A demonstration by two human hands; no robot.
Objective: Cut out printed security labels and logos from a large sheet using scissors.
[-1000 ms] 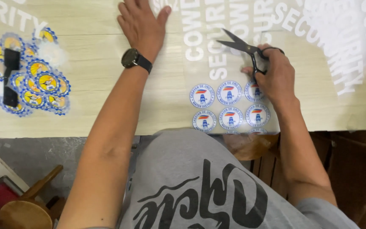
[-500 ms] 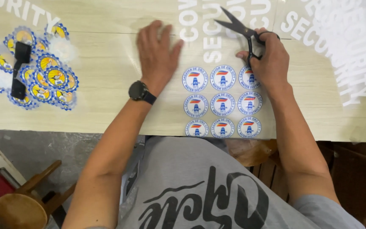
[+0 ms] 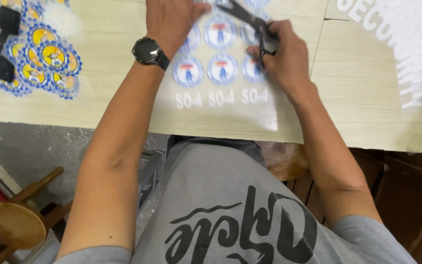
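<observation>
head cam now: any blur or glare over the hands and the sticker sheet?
Head view: right hand and scissors smeared by motion blur; left hand cut by the top edge, softer too. Clear sticker sheet shows pale glare near its lower right edge. Watch and wooden table fairly sharp; light even, shadows soft.

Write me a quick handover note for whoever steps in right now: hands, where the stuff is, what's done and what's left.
Left hand: flat on the clear sheet of round blue-and-white badge prints, pinning it to the wooden table.
Right hand: holding black scissors, blades open over the sheet.
Done: a pile of cut yellow-and-blue round badges lies far left.
Left: the sheet's badges all look uncut.
</observation>
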